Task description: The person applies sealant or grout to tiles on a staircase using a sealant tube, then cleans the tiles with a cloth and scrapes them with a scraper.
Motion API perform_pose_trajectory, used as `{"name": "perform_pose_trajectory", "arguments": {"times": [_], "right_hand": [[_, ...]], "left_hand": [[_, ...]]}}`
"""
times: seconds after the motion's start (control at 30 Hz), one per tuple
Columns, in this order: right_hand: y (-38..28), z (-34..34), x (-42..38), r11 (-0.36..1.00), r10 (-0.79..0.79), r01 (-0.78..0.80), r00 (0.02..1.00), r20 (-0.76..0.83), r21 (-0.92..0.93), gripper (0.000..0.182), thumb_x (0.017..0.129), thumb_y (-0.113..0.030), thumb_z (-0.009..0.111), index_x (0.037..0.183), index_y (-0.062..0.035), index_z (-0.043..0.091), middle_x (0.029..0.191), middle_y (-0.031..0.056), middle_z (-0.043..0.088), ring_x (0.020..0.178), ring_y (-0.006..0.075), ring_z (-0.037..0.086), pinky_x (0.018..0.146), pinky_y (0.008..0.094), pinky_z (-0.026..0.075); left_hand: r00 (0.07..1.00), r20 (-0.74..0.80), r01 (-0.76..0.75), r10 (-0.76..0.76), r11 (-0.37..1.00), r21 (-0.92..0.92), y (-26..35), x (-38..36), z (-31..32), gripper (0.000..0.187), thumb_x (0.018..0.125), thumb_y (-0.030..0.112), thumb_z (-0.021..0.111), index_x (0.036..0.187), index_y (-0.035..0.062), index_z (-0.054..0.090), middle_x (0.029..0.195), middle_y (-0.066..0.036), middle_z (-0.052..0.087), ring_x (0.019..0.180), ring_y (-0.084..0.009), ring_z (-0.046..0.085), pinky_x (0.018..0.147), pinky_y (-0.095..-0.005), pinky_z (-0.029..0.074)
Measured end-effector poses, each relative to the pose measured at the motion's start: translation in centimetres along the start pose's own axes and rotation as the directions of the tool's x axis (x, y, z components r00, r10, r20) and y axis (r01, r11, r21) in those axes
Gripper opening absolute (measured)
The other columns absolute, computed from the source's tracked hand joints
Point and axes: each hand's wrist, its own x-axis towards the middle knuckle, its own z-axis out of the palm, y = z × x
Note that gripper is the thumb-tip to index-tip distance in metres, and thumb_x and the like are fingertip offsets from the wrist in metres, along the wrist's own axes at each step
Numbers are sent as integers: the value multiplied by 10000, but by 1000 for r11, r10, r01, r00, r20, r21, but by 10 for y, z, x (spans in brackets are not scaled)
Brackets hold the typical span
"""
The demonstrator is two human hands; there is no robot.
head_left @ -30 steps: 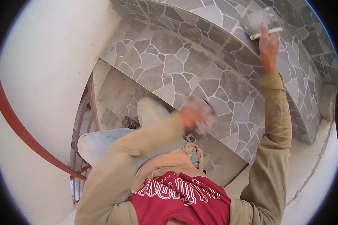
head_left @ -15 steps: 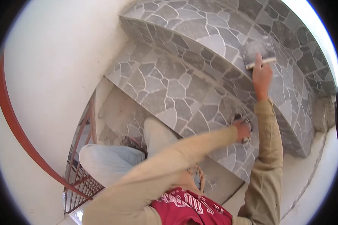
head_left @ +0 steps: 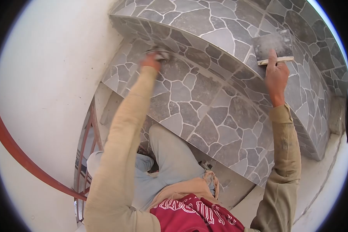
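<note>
My right hand [head_left: 277, 75] grips a wide flat scraper [head_left: 275, 43], a grey square blade with a pale strip along its near edge. My thumb lies up against that strip. Greyish powder dusts the blade, which overlaps the upper stone-patterned step [head_left: 220, 37] in this view. Smeared by motion, my left hand [head_left: 150, 61] is closed on a bunched grey-and-white cloth [head_left: 161, 53]. It is down at the lower step [head_left: 189, 91], near the far left corner where the tread meets the riser.
A white wall [head_left: 58, 58] borders the steps on the left, with a reddish-brown handrail [head_left: 23, 160] below it. My bent knee [head_left: 168, 145] is close to the lower step's front edge. A concrete block [head_left: 336, 115] stands at the right end.
My left hand has swept with the cloth from the right part of the lower step to its far left corner. My right hand still holds the scraper over the upper step.
</note>
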Motion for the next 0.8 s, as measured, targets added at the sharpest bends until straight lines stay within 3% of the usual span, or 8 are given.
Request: {"name": "perform_pose_trajectory", "arguments": {"times": [0.07, 0.17, 0.2, 0.27, 0.33, 0.63, 0.7, 0.8], "right_hand": [[3, 4, 0, 1000, -19, 20, 1000, -18, 10, 564, 955, -409, 568, 677, 80, 605, 581, 232, 550, 502, 301, 466, 542, 434, 393], [7, 0, 2, 1000, -27, 27, 1000, -5, -7, 564, 956, -405, 560, 666, 77, 596, 583, 239, 547, 501, 314, 464, 539, 437, 385], [3, 1, 2, 1000, -28, 28, 999, 28, -13, 564, 957, -404, 555, 663, 76, 591, 584, 243, 545, 501, 321, 459, 538, 440, 380], [3, 2, 3, 1000, -28, 28, 999, 39, -14, 569, 956, -406, 550, 664, 80, 588, 583, 245, 540, 501, 328, 454, 536, 444, 374], [5, 1, 2, 1000, -24, 24, 999, 41, -14, 573, 956, -409, 546, 665, 83, 584, 582, 247, 535, 502, 334, 450, 535, 448, 368], [11, 2, 3, 999, -41, 41, 999, 20, 4, 574, 955, -408, 559, 656, 81, 586, 578, 253, 518, 504, 358, 435, 536, 462, 364], [8, 1, 3, 999, -33, 34, 999, 22, -12, 581, 948, -412, 572, 642, 81, 584, 581, 254, 529, 504, 363, 456, 538, 458, 375], [17, 6, 5, 995, -78, 80, 997, -23, 66, 579, 948, -406, 570, 632, 79, 585, 599, 253, 552, 511, 365, 485, 545, 454, 390]], "left_hand": [[978, 19, 207, -207, 978, 13, -29, 15, -26, 422, 776, 85, 559, 1187, 142, 631, 1219, -121, 622, 1098, -307, 603, 929, -473, 447], [823, -378, -546, 425, 777, -315, 13, -27, -47, 469, 708, -93, 492, 1128, 68, 626, 1064, -175, 672, 987, -379, 637, 854, -380, 517], [850, -273, -524, 451, 781, -341, 65, -65, -48, 469, 671, -71, 560, 1114, 66, 630, 1044, -172, 670, 967, -378, 634, 860, -396, 510], [626, -91, -657, 775, 460, -598, 148, -127, -30, 466, 630, 54, 686, 1093, 100, 654, 1167, -122, 641, 1131, -330, 574, 1016, -480, 406], [300, -45, -878, 953, 257, -403, 204, -180, 33, 526, 633, 124, 716, 1141, 246, 657, 1332, 11, 568, 1305, -241, 459, 1134, -554, 254], [560, -153, -780, 814, 456, -429, 68, -42, 46, 456, 578, 26, 719, 1013, 162, 698, 1176, -64, 662, 1124, -275, 604, 970, -408, 465], [947, -138, -320, 289, 875, -364, -17, -3, 22, 400, 716, 26, 604, 1087, 159, 677, 1109, -115, 667, 1102, -335, 589, 953, -404, 467], [964, 182, 167, -193, 975, 149, -104, 41, -60, 389, 854, 208, 527, 1231, 140, 595, 1220, -150, 630, 1162, -337, 577, 958, -468, 454]]}}
